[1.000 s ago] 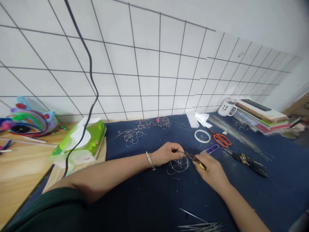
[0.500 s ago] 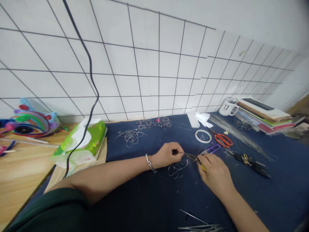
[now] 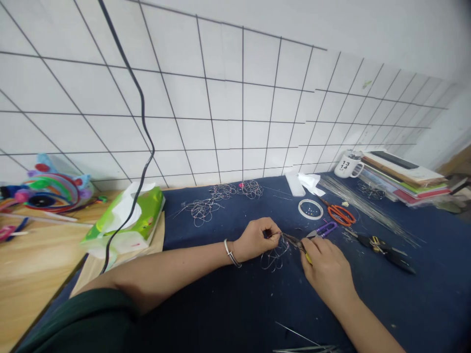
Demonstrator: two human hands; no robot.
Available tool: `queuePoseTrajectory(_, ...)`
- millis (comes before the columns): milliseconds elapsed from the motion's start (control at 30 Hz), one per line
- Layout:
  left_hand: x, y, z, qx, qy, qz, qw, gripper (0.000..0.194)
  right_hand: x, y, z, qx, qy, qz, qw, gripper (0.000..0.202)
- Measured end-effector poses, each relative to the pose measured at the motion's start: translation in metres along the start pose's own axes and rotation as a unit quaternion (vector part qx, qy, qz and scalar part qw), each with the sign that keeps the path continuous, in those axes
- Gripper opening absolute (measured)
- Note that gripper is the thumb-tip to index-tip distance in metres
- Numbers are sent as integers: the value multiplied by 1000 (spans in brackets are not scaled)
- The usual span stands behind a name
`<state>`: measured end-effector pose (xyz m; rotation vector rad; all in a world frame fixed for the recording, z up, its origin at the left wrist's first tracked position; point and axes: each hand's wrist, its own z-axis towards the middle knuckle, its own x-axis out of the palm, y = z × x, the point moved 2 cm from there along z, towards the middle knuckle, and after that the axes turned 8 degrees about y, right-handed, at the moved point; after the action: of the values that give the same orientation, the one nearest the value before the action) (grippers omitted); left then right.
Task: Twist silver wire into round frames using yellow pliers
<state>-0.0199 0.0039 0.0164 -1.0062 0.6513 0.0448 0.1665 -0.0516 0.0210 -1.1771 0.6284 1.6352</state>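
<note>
Near: straight wires (image 3: 303, 349) on dark blue cloth (image 3: 221, 304). Centre: looped wire piece (image 3: 274, 258), pinched between closed fingers of the left hand (image 3: 259, 239); yellow-handled pliers (image 3: 308, 257), gripped in curled fingers of the right hand (image 3: 327, 264), with tips at the wire beside the left fingertips. Beyond the right hand: purple snips (image 3: 327, 229), orange-handled scissors (image 3: 341, 214) and, to the right, a black-handled tool (image 3: 386, 252). Far: beads inside a white ring (image 3: 300, 210); at left, tangled wire pieces (image 3: 201, 211); at right, a mug (image 3: 345, 166).
</note>
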Motion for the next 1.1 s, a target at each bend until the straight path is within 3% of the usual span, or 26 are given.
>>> queuePoseTrajectory(167,0,0,0,-4,2,-21,1000,6,7,-5,-2,3,5,34,999,23)
queuePoseTrajectory(300,0,3,1,-39,27,-103,994,10,12,-11,-2,-1,6,95,995,22)
queuePoseTrajectory(500,3,9,2,-106,117,-327,932,25,16,-15,3,-5,16,235,972,18)
queuePoseTrajectory(733,7,11,1,-113,126,-438,883,23,12,-10,7,2,50,325,944,15)
queuePoseTrajectory(1100,7,11,2,-110,95,-425,893,18,13,-12,7,5,71,320,945,14)
